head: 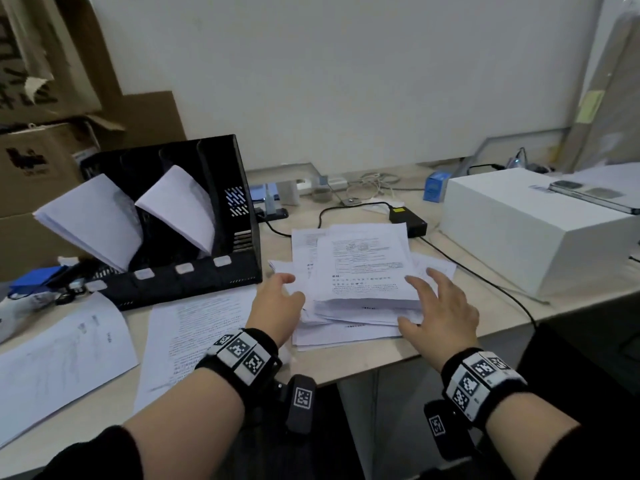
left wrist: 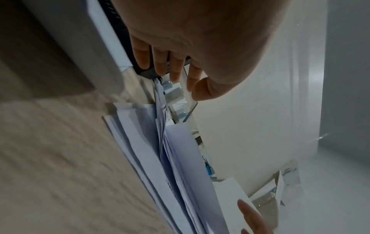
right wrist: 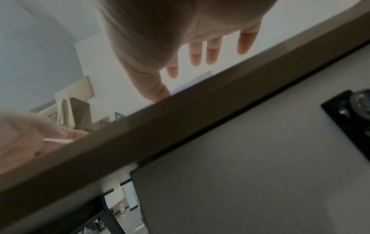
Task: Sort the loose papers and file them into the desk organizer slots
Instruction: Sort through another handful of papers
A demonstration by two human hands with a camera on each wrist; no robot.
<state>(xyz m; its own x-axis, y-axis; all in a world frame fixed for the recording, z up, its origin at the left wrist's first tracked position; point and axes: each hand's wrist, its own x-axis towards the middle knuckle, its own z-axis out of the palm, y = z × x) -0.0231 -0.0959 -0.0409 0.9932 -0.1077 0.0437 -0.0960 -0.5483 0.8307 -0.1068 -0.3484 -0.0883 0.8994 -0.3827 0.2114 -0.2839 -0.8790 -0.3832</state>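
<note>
A messy stack of printed papers (head: 360,271) lies on the desk in the middle of the head view. My left hand (head: 277,299) is at the stack's left edge, fingers relaxed, holding nothing. My right hand (head: 440,303) hovers at the stack's right side with fingers spread. The left wrist view shows the stack's edge (left wrist: 176,158) beside my loosely extended left fingers (left wrist: 176,69). Spread right fingers (right wrist: 212,50) above the desk edge (right wrist: 200,110) fill the right wrist view. The black desk organizer (head: 194,237) stands at the left with two paper bundles (head: 180,206) leaning in its slots.
Two loose sheets (head: 197,341) lie flat left of my left wrist, one further left (head: 59,362). A white box (head: 530,230) sits at right. A black power adapter (head: 408,220) and cables run behind the stack. Cardboard boxes (head: 41,161) stand behind the organizer.
</note>
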